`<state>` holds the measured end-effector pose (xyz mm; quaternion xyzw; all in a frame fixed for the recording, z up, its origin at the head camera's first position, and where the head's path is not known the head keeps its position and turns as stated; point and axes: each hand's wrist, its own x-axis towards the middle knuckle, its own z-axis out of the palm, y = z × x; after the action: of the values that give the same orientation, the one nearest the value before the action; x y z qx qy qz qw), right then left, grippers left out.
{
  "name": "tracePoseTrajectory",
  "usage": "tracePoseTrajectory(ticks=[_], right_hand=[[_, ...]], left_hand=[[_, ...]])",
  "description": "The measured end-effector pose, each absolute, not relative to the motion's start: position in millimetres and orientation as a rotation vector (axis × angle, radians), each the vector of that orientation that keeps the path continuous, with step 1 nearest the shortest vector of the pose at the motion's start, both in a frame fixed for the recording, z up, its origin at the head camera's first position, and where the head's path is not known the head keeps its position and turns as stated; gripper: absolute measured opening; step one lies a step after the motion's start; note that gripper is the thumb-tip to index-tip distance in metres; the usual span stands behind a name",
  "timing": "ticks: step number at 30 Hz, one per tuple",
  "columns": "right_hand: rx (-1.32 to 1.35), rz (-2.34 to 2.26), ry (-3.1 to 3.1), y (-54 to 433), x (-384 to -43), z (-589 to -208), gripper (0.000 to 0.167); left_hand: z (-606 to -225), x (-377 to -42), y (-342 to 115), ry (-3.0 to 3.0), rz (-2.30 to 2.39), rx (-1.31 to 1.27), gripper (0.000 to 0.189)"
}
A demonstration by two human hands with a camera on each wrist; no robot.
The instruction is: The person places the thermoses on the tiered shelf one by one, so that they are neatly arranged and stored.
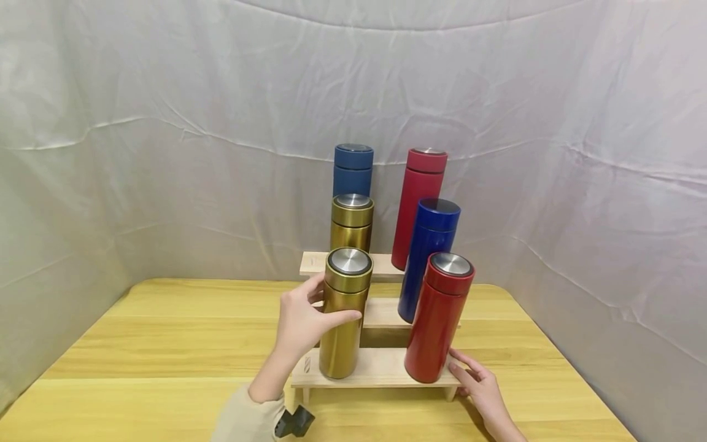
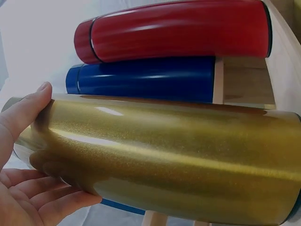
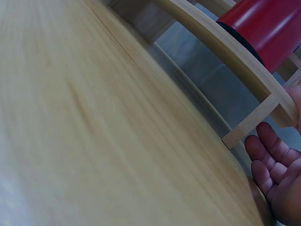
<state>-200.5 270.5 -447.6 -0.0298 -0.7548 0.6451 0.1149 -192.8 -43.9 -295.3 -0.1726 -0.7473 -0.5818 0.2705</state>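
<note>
My left hand [image 1: 302,316] holds a gold thermos flask [image 1: 340,334] near its top, thumb across the front and fingers behind. The flask stands upright at the left of the front step of a wooden tiered stand [image 1: 381,367]. In the left wrist view, the thumb and fingers lie on opposite sides of the gold flask [image 2: 164,150]. My right hand [image 1: 479,387] grips the right end of that step, beside a red flask [image 1: 439,331]. The right wrist view has its lower fingers [image 3: 268,146] bent near the stand's leg [image 3: 251,121].
Behind, the middle step bears another gold flask [image 1: 351,233] and a dark blue flask [image 1: 428,264]. On the top step stand a blue flask [image 1: 353,172] and a crimson flask [image 1: 418,202]. Grey cloth [image 1: 221,184] encloses the wooden table [image 1: 182,344].
</note>
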Motion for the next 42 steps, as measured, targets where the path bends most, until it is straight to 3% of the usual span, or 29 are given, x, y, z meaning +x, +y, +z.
tracePoseTrajectory(ticks=[21,42], right_hand=[[-0.074,1.896,-2.196,272.9,-200.0,-448.4,0.027],[-0.081,1.867,-2.211,273.5,-198.9,-444.9,0.032]], left_hand=[[-303.1,-196.7,-34.8,-2.031,-1.610,-0.469,0.061],[-308.4,-193.7,-31.1,-2.047,-1.492,-0.464,0.059]])
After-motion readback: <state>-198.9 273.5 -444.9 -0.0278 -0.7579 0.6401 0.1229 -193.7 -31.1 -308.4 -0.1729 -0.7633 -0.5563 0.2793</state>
